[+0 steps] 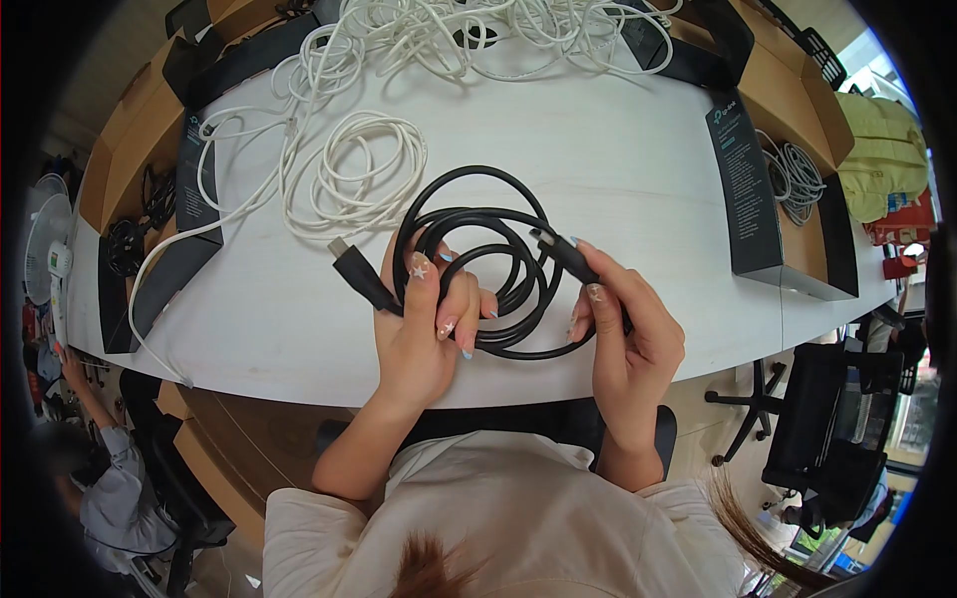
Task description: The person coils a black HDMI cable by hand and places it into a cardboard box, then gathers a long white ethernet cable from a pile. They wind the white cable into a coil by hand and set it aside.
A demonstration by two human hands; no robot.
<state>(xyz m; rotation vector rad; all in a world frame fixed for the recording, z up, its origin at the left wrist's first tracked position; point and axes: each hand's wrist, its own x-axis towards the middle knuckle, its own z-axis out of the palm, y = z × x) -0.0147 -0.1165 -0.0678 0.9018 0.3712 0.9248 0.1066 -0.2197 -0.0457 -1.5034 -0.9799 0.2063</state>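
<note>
A black HDMI cable [485, 215] is gathered in several loose loops above the white table. My left hand [419, 334] is closed around the left side of these loops, with one plug [357, 271] sticking out to its left, metal end up. Between thumb and fingers, my right hand [633, 334] pinches the other plug [566, 254], whose tip points up and left towards the coil. A strand of the cable runs from the bottom of the loops to my right hand. Beyond my left hand, a coil of white cable [367, 164] lies on the table.
Tangled white cables [419, 40] heap across the table's [598, 130] far side. An open box [204, 179] with black cables stands left; another box [748, 189] holds a grey cable coil [795, 184] at right. An office chair [827, 429] stands lower right. A person [125, 488] is at lower left.
</note>
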